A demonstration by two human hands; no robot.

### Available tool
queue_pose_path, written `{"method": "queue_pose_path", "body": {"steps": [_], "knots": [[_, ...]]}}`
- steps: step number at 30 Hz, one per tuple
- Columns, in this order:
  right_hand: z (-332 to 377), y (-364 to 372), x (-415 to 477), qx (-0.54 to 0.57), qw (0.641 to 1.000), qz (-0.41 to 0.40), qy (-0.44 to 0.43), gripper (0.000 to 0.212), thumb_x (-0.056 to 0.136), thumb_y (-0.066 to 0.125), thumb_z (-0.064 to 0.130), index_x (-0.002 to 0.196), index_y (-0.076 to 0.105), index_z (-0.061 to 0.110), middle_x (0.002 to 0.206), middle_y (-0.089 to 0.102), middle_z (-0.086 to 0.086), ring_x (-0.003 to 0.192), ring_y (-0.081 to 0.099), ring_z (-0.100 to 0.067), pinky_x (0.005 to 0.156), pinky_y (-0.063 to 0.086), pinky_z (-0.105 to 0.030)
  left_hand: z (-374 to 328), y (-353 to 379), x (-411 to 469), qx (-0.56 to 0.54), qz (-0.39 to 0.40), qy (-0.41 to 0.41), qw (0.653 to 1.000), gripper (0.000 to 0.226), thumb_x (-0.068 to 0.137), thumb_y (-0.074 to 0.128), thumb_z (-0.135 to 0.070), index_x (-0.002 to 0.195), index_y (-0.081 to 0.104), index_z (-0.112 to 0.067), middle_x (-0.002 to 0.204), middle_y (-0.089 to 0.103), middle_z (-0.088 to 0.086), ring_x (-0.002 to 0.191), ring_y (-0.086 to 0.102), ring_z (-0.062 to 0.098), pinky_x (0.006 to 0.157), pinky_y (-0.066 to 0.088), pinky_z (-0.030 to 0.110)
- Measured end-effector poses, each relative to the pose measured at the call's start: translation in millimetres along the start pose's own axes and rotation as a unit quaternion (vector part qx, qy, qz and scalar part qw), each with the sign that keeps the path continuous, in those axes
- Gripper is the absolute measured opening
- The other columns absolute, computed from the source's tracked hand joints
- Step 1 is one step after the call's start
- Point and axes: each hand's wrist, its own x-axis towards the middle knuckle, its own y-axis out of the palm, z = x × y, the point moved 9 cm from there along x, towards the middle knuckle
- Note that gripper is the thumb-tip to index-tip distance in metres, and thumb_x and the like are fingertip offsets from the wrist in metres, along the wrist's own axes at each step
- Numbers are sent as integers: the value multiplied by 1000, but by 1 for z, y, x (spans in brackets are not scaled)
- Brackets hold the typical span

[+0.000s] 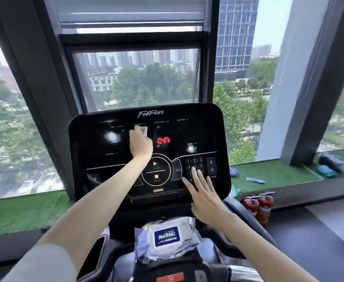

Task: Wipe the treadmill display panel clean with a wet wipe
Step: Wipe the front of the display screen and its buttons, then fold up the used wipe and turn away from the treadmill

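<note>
low on the treadmill's console shelf sits a white pack of wipes with a blue label. the right hand lies flat, fingers spread, on the keypad of the glossy black display panel. higher up, the left hand clutches a small white wet wipe against the panel's upper left, just beside the red digits. beyond, a window.

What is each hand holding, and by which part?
The left hand grips a bunched wet wipe, its top edge showing above the fingers, against the display panel. The right hand holds nothing, flat on the keypad.
</note>
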Motion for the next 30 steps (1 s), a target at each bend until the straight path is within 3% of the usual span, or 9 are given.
{"method": "queue_pose_path", "body": {"steps": [4,12,15,18,20,23,26,30], "knots": [[-16,-8,1,3,1000,-7,24,85,83,46,12,149,-6,22,149,-32,-12,136,-31,-26,109,-17,-42,-22,29,-9,1,3,30,1000,29,90,47,3,115,54,-11,113,49,9,90,55,24,69,37,27],[-67,-9,2,14,997,-18,70,82,85,44,12,148,-8,21,150,-29,-13,138,-28,-26,113,-12,-43,-77,98,-34,-21,59,141,988,35,89,47,5,118,56,-12,111,51,8,95,56,21,76,40,22],[-93,-8,-4,25,995,-25,98,76,87,44,10,150,2,17,154,-17,-16,141,-18,-28,114,-8,-40,-98,150,-67,44,202,218,954,27,91,49,-4,112,62,-16,107,54,3,96,57,19,78,43,27],[-125,-12,-13,35,984,-45,167,55,86,44,8,141,35,9,154,14,-16,143,9,-29,117,10,-36,-105,191,-124,122,442,285,842,18,92,59,-24,97,69,-11,91,60,-2,84,58,15,76,47,29],[-138,-15,-16,41,976,-65,203,39,85,45,5,123,55,6,144,36,-15,134,30,-28,111,26,-34,-103,186,-136,124,484,286,817,22,89,61,-31,89,68,-11,81,56,-7,74,54,10,69,45,25],[-135,-15,-8,61,974,-70,209,28,83,46,4,106,62,5,127,52,-14,121,42,-29,103,34,-34,-89,164,-127,117,503,255,818,17,87,63,-34,81,66,-18,81,62,-3,73,58,15,65,46,25],[-112,-18,4,119,970,-73,198,31,79,47,3,106,62,5,119,54,-11,117,44,-29,99,33,-33,-70,135,-113,108,498,227,830,13,84,63,-28,77,65,-18,84,66,8,78,61,25,67,47,28],[-83,-20,13,208,951,-81,212,41,80,51,6,120,57,9,124,54,-8,116,47,-27,97,35,-32,-52,98,-93,66,417,210,882,19,85,66,-32,70,62,-21,70,57,-6,64,49,5,61,38,13]]}}
